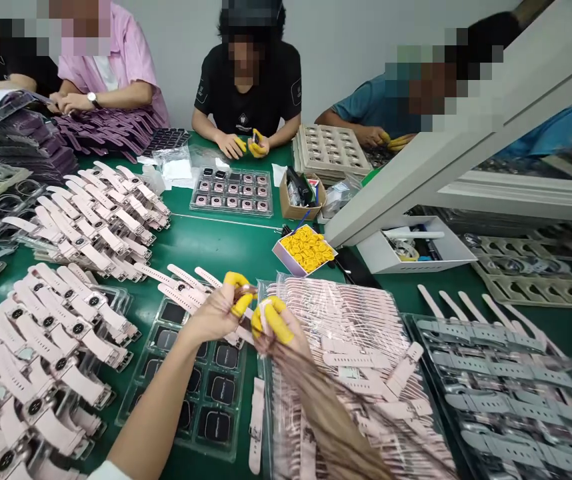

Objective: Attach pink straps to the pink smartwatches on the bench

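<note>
- The left hand point(219, 313) pinches a pink strap point(246, 308) between thumb and forefinger, both in yellow finger cots; the grip is closed on the strap's end.
- The right hand point(276, 327) meets it from the other side, its capped fingertips closed on the same strap, so the piece is held between the two hands just above the strap bag point(366, 333).
- The strap looks light, soft and bendy, likely silicone; it would flop if held by one tip, so a hold near the end, flat faces pinched, seems safest. The cots should help against slipping.
- Whether a watch body sits in the grip I cannot tell.
- Below the left hand lies a tray point(201, 387) of dark watch faces, glassy and probably easy to scratch.
- Left of the bag, finished pink watches point(56, 333) are stacked in rows on the green worktop point(226, 247).
- Behind the bag stands a box of yellow cots point(306, 250); right of it, grey watches point(506, 380).
- Other people work at the far side.
</note>
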Demonstrator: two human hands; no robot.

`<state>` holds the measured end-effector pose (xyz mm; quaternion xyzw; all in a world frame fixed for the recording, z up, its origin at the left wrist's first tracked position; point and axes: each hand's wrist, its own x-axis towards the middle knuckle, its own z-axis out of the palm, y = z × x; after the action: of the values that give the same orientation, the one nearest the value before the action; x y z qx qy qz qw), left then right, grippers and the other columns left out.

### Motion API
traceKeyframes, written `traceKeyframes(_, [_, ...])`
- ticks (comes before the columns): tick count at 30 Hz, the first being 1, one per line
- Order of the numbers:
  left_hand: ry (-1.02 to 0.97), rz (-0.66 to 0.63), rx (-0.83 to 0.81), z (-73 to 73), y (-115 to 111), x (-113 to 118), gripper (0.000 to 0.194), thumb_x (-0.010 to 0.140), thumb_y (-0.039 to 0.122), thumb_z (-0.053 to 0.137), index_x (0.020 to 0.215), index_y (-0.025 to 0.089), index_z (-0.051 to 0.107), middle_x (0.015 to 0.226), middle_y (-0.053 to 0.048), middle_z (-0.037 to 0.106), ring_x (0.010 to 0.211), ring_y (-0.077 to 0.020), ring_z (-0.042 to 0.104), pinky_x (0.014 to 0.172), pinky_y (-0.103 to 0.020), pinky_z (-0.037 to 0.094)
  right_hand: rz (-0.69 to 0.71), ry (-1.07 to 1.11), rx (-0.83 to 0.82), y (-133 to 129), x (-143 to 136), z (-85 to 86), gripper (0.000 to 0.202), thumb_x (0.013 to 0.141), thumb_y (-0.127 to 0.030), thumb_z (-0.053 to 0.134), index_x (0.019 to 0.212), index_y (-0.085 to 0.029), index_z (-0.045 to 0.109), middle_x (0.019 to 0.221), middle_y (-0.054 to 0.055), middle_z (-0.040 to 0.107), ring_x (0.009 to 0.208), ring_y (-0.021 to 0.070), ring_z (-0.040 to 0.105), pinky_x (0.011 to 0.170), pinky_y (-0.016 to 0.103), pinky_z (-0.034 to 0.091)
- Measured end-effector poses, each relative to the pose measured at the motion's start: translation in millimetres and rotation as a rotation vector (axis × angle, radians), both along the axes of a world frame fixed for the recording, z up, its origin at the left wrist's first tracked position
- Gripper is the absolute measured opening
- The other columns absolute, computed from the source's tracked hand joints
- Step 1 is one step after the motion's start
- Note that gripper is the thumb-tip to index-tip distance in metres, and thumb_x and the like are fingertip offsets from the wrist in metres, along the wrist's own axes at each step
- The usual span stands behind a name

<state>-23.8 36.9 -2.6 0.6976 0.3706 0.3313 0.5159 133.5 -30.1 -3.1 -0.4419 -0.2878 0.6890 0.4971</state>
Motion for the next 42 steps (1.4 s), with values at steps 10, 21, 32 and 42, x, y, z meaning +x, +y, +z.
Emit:
traceKeyframes(10, [0.135, -0.219, 0.300, -14.6, 4.8, -3.3, 0.057, 0.090, 0.006, 0.042, 0.142, 0.023, 0.057, 0.136, -0.012, 0.065, 0.128, -0.0249, 0.060, 0.113, -0.045, 0.048, 0.020, -0.041, -0.072, 1.1, 4.9, -20.8, 0.041, 0.084, -0.061, 0.071, 0.087, -0.023, 0.057, 0.055, -0.005, 0.047, 0.045, 0.0103, 0.033, 0.044, 0.025, 0.028])
traceKeyframes(21, [0.219, -0.201, 0.340, -9.2, -1.3, 2.7, 0.047, 0.101, 0.017, 0.039, 0.147, 0.021, 0.052, 0.132, -0.013, 0.062, 0.127, -0.0270, 0.058, 0.112, -0.044, 0.049, -0.044, 0.012, -0.141, 5.7, 8.1, -25.5, 0.048, 0.081, -0.067, 0.070, 0.079, -0.026, 0.047, 0.052, -0.009, 0.036, 0.044, 0.0089, 0.024, 0.042, 0.024, 0.021])
traceKeyframes(32, [0.345, -0.238, 0.371, -6.5, -2.8, -0.1, 0.037, 0.102, 0.020, 0.042, 0.134, 0.020, 0.062, 0.126, -0.014, 0.069, 0.118, -0.0279, 0.063, 0.107, -0.046, 0.053, 0.024, -0.036, -0.170, 3.4, 14.9, -23.9, 0.050, 0.078, -0.069, 0.075, 0.078, -0.024, 0.052, 0.052, -0.007, 0.041, 0.042, 0.0077, 0.024, 0.040, 0.023, 0.018])
traceKeyframes(42, [-0.066, -0.034, 0.050, -4.5, 1.2, 0.6, 0.019, 0.099, 0.036, 0.065, 0.110, 0.022, 0.069, 0.106, -0.008, 0.072, 0.095, -0.0215, 0.068, 0.093, -0.039, 0.058, 0.001, -0.131, -0.110, 2.4, 12.8, -23.2, 0.050, 0.077, -0.072, 0.074, 0.090, -0.026, 0.059, 0.062, -0.003, 0.052, 0.048, 0.0130, 0.040, 0.046, 0.029, 0.043])
